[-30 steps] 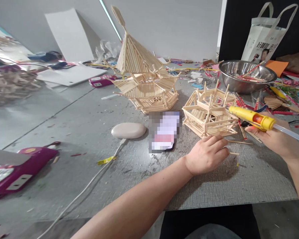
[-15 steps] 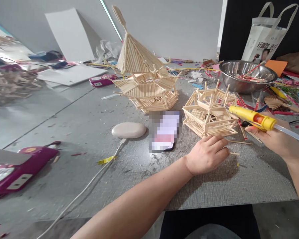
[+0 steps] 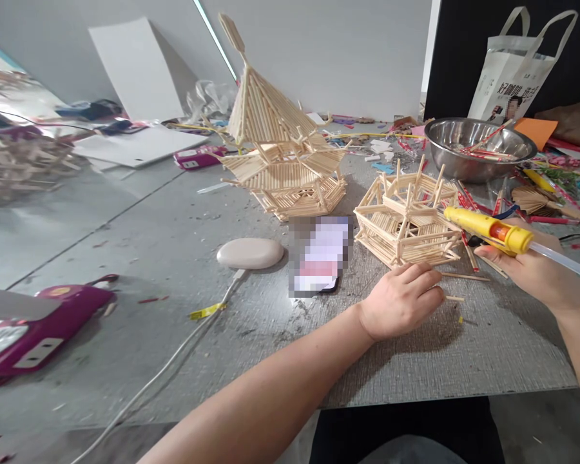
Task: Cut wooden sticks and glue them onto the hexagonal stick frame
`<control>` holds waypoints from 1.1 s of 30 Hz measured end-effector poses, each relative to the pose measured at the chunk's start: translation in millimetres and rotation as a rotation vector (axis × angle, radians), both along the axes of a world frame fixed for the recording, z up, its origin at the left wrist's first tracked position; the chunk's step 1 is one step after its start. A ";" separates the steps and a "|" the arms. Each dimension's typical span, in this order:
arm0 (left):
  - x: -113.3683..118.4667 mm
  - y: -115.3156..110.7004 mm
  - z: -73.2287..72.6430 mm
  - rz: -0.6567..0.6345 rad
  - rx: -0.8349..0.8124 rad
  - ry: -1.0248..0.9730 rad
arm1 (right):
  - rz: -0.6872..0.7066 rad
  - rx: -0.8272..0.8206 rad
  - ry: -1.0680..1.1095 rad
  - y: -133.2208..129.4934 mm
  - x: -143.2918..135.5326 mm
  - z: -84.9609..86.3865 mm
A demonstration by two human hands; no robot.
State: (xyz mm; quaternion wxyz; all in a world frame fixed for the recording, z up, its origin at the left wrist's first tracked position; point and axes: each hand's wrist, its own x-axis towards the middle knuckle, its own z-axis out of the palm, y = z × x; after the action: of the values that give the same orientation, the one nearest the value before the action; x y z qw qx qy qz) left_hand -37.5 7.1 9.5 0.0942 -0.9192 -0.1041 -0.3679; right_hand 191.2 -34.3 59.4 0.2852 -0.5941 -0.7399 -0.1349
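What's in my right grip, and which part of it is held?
The yellow glue gun: your right grip has it from below, near its rear end; exact hold is hidden.

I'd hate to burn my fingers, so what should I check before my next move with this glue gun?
1. Glue gun firmly in the right hand: ok, the fingers wrap its grip.
2. Glue stick loaded: ok, a clear length sticks out of the back.
3. Left hand away from the nozzle: ok, it sits lower, at the frame's near edge.
4. Small stick frame standing level: ok, its base rests on the tabletop.
5. Space between the hands free of loose sticks: not ok, a thin stick lies there.
6. Nozzle hot: cannot tell, nothing visible shows it.
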 end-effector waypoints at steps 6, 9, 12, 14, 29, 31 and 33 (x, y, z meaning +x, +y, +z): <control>-0.7 -0.7 -0.6 0.008 -0.019 0.023 | 0.010 -0.024 0.050 -0.7 -0.2 0.7; -0.7 -1.2 -0.3 0.016 -0.020 0.032 | -0.003 -0.016 0.045 0.0 -1.9 1.7; -0.6 -1.5 0.0 0.021 -0.022 0.027 | -0.013 -0.002 0.033 0.8 -3.0 1.8; -0.5 -1.4 0.3 0.018 -0.020 0.017 | -0.019 0.001 0.030 0.8 -3.1 1.6; -1.2 -1.8 2.0 0.022 -0.023 0.022 | 0.006 -0.010 0.029 -3.4 -1.8 2.1; -0.8 -1.3 2.2 0.013 -0.013 0.007 | -0.003 -0.011 0.042 -2.1 -2.0 -0.1; -0.5 -0.7 1.7 0.008 -0.006 0.003 | -0.003 -0.024 0.047 -0.9 -2.1 -1.2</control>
State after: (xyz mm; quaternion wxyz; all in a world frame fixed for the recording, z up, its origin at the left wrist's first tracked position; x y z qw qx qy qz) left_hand -37.9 6.4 11.2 0.0931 -0.9195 -0.1088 -0.3660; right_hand 189.1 -35.2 58.1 0.2950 -0.6015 -0.7339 -0.1125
